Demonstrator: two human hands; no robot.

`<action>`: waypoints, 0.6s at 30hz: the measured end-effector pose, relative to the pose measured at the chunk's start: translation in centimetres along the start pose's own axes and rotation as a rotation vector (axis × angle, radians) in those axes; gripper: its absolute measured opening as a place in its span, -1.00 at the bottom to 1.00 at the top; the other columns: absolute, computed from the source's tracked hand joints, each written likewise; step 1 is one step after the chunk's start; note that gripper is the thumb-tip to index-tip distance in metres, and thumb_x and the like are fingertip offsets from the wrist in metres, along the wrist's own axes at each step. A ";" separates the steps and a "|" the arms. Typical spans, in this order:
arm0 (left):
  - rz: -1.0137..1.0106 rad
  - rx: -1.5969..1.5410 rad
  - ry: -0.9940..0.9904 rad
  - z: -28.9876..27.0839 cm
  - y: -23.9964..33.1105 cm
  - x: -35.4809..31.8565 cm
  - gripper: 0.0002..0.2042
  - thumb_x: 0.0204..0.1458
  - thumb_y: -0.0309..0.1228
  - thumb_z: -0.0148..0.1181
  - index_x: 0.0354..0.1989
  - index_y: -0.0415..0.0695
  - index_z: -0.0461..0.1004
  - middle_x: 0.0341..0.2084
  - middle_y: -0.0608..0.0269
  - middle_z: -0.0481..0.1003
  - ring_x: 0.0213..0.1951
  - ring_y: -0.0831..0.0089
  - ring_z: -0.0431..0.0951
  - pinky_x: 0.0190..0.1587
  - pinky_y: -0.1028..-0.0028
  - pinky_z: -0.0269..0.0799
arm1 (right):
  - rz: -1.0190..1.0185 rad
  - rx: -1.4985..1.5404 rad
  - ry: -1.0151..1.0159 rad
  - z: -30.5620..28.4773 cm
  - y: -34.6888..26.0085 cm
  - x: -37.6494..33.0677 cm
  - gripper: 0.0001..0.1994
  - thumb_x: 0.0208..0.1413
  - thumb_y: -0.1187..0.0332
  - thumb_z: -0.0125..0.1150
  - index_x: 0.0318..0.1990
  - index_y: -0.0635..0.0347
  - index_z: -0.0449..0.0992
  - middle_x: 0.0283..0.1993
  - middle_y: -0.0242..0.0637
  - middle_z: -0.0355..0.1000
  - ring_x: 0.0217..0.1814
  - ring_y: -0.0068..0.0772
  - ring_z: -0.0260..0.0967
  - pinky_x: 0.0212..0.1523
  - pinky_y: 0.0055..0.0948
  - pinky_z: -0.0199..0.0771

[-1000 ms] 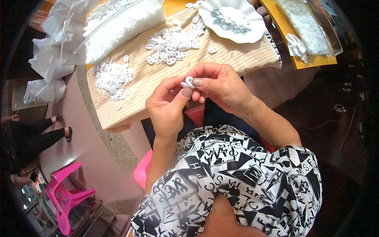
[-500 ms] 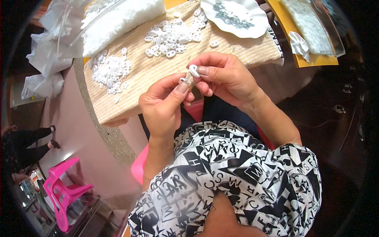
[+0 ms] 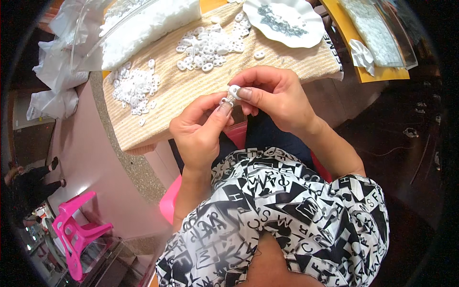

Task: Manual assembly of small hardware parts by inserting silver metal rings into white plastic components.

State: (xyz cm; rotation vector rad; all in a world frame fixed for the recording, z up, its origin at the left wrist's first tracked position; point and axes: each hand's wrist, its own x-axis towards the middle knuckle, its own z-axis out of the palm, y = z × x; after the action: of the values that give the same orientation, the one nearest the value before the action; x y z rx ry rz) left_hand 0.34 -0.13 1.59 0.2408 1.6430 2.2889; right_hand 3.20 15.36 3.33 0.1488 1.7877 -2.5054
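Observation:
My left hand [image 3: 198, 134] pinches a small white plastic piece [image 3: 223, 101] between thumb and index finger. Against it, my right hand [image 3: 279, 98] grips a larger white oval plastic piece [image 3: 234, 90] with a hole in it. The two pieces meet or nearly meet above the table's front edge; the fingertips partly hide them. Beyond my hands, a heap of white oval pieces with holes [image 3: 205, 48] lies on the striped cloth [image 3: 184, 83]. Smaller white pieces [image 3: 136, 88] are heaped to the left. One loose oval piece [image 3: 259, 54] lies close to my right hand.
A white wavy-edged plate [image 3: 313, 38] at the back holds small grey metal bits [image 3: 282, 24]. At the back left stands a clear bag of white pieces [image 3: 148, 33]; another bag [image 3: 373, 36] lies far right beside crumpled paper [image 3: 362, 57]. A pink chair [image 3: 71, 234] stands lower left.
My right hand has lowered slightly and turned its oval piece, bringing it nearer the piece in my left hand. At the far left, a person on the floor side has shifted.

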 end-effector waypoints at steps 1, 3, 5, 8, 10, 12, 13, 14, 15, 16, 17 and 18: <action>0.009 0.020 -0.002 0.0 0.1 0.0 -0.85 -0.11 -0.63 0.11 -0.32 -0.36 0.45 -0.55 0.27 0.46 -0.57 0.66 0.39 -0.51 0.72 0.30 | -0.015 -0.063 0.006 0.1 -0.2 -0.1 -0.84 -0.01 0.53 0.05 -0.25 0.38 0.41 -0.43 -0.34 0.39 -0.51 -0.68 0.27 -0.52 -0.73 0.29; 0.011 0.026 -0.003 0.1 0.1 -0.1 -0.85 -0.11 -0.62 0.11 -0.32 -0.35 0.45 -0.54 0.28 0.46 -0.57 0.66 0.39 -0.51 0.72 0.29 | -0.030 -0.126 0.012 0.2 -0.2 -0.2 -0.84 -0.01 0.53 0.06 -0.25 0.38 0.41 -0.43 -0.35 0.39 -0.51 -0.69 0.27 -0.51 -0.73 0.30; 0.012 0.032 -0.006 0.1 0.0 -0.1 -0.86 -0.10 -0.62 0.11 -0.32 -0.35 0.45 -0.54 0.28 0.45 -0.56 0.67 0.39 -0.51 0.72 0.29 | -0.055 -0.170 0.037 0.3 0.0 -0.2 -0.86 0.00 0.53 0.03 -0.26 0.33 0.41 -0.51 -0.42 0.37 -0.53 -0.74 0.25 -0.58 -0.74 0.31; 0.041 0.033 -0.019 0.2 0.0 -0.2 -0.86 -0.10 -0.62 0.10 -0.32 -0.35 0.46 -0.54 0.29 0.45 -0.55 0.67 0.38 -0.50 0.73 0.29 | -0.086 -0.220 0.058 0.6 -0.2 -0.4 -0.86 -0.01 0.54 0.03 -0.26 0.34 0.41 -0.52 -0.42 0.36 -0.53 -0.73 0.26 -0.59 -0.73 0.29; 0.062 0.061 -0.005 0.3 0.0 -0.2 -0.86 -0.10 -0.63 0.10 -0.32 -0.35 0.45 -0.54 0.29 0.45 -0.55 0.68 0.38 -0.48 0.73 0.28 | -0.090 -0.175 0.060 0.7 -0.1 -0.5 -0.87 -0.02 0.55 0.03 -0.28 0.34 0.40 -0.53 -0.41 0.36 -0.53 -0.72 0.26 -0.60 -0.72 0.29; 0.072 0.059 -0.016 0.2 -0.1 -0.2 -0.86 -0.10 -0.63 0.10 -0.32 -0.35 0.45 -0.54 0.29 0.45 -0.55 0.68 0.38 -0.48 0.73 0.28 | -0.093 -0.130 0.062 0.7 -0.1 -0.6 -0.88 -0.03 0.56 0.04 -0.29 0.35 0.40 -0.53 -0.41 0.35 -0.53 -0.71 0.27 -0.61 -0.72 0.29; 0.082 0.057 -0.026 0.2 -0.1 -0.2 -0.86 -0.10 -0.63 0.10 -0.32 -0.35 0.45 -0.54 0.29 0.45 -0.54 0.68 0.38 -0.48 0.73 0.28 | -0.090 -0.138 0.028 0.6 -0.2 -0.5 -0.86 -0.02 0.55 0.06 -0.27 0.35 0.40 -0.49 -0.40 0.36 -0.52 -0.71 0.28 -0.57 -0.74 0.29; 0.082 0.058 -0.027 0.1 -0.1 -0.2 -0.86 -0.10 -0.63 0.10 -0.32 -0.35 0.45 -0.54 0.29 0.45 -0.54 0.68 0.38 -0.48 0.73 0.28 | -0.088 -0.145 -0.007 0.5 -0.3 -0.5 -0.84 -0.02 0.54 0.08 -0.24 0.35 0.40 -0.45 -0.39 0.38 -0.50 -0.71 0.28 -0.53 -0.76 0.30; 0.085 0.055 -0.034 0.1 -0.1 -0.2 -0.85 -0.10 -0.63 0.11 -0.31 -0.36 0.45 -0.54 0.28 0.45 -0.54 0.67 0.38 -0.47 0.73 0.29 | -0.088 -0.144 -0.006 0.4 -0.3 -0.5 -0.84 -0.02 0.54 0.08 -0.24 0.35 0.40 -0.45 -0.39 0.38 -0.50 -0.71 0.28 -0.53 -0.76 0.30; 0.087 0.052 -0.045 0.1 -0.1 -0.2 -0.84 -0.10 -0.64 0.11 -0.30 -0.36 0.44 -0.54 0.28 0.45 -0.53 0.67 0.39 -0.46 0.72 0.30 | -0.081 -0.160 -0.013 0.3 -0.2 -0.5 -0.85 -0.02 0.54 0.08 -0.26 0.35 0.40 -0.45 -0.38 0.37 -0.51 -0.70 0.29 -0.54 -0.76 0.29; 0.087 0.052 -0.048 0.1 -0.2 -0.2 -0.84 -0.10 -0.64 0.11 -0.30 -0.36 0.44 -0.54 0.28 0.45 -0.53 0.67 0.39 -0.46 0.72 0.30 | -0.073 -0.176 -0.020 0.3 -0.2 -0.6 -0.87 -0.02 0.54 0.08 -0.27 0.35 0.41 -0.46 -0.37 0.37 -0.52 -0.70 0.29 -0.55 -0.75 0.29; 0.107 0.026 -0.051 0.1 -0.5 -0.1 -0.81 -0.13 -0.63 0.13 -0.29 -0.37 0.42 -0.52 0.20 0.45 -0.55 0.60 0.40 -0.49 0.68 0.31 | -0.075 -0.175 -0.017 0.3 -0.2 -0.5 -0.87 -0.02 0.54 0.08 -0.27 0.35 0.41 -0.46 -0.37 0.37 -0.52 -0.70 0.29 -0.55 -0.75 0.29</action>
State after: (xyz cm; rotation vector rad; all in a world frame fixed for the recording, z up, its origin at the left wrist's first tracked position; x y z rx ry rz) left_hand 0.54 0.08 1.20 0.3982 1.6733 2.3191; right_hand 3.69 15.11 3.67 0.0524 2.0307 -2.3738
